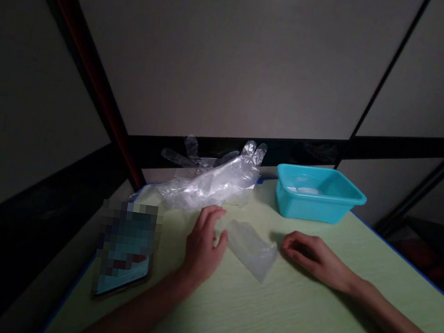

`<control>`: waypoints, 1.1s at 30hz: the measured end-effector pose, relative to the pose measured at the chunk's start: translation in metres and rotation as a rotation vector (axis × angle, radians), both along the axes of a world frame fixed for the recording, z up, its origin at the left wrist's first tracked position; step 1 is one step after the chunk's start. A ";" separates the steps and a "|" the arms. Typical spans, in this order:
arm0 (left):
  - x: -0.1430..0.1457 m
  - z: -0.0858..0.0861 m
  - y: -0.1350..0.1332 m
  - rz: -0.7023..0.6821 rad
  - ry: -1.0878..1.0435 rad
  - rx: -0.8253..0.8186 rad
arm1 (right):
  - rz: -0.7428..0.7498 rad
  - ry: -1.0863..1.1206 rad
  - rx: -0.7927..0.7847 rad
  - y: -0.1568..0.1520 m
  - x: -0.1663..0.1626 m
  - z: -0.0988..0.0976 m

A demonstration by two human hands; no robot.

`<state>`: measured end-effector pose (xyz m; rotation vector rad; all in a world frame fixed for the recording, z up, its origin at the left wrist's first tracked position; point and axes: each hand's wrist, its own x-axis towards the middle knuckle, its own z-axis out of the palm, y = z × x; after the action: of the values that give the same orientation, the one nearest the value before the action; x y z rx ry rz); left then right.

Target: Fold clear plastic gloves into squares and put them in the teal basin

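Observation:
A small clear plastic bag (252, 249) lies flat on the pale green table between my hands. My left hand (204, 249) is just left of it, thumb and fingers apart, holding nothing I can see. To the bag's right rests my right hand (314, 259), its fingers loosely curled with a gap to the thumb. Nothing shows in that hand, and its fingertips are close to the bag's right edge. Beyond my left hand, a crumpled heap of clear disposable plastic gloves (219, 183) lies at the table's back edge, some glove fingers sticking up.
A turquoise plastic basin (313, 207) with something whitish inside stands at the back right. At the left edge lies a flat blue-green object (123, 279), partly blurred out. Pale panels (238, 53) with dark trim rise behind the table (249, 325).

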<state>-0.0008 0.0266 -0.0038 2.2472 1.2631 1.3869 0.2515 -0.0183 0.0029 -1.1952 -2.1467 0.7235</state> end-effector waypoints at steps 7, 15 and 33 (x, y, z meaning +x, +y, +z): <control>0.020 0.009 -0.045 -0.444 0.548 -0.017 | 0.082 -0.314 0.247 -0.013 0.011 -0.003; 0.018 0.007 -0.049 -0.510 0.758 -0.076 | 0.088 -0.389 0.290 -0.009 0.011 -0.002; 0.018 0.013 -0.049 -0.594 0.903 -0.162 | 0.103 -0.397 0.295 -0.010 0.011 -0.002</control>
<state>0.0174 -0.0220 0.0093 2.8614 0.6898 0.0342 0.2626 -0.0281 0.0010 -1.1458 -2.5445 0.2028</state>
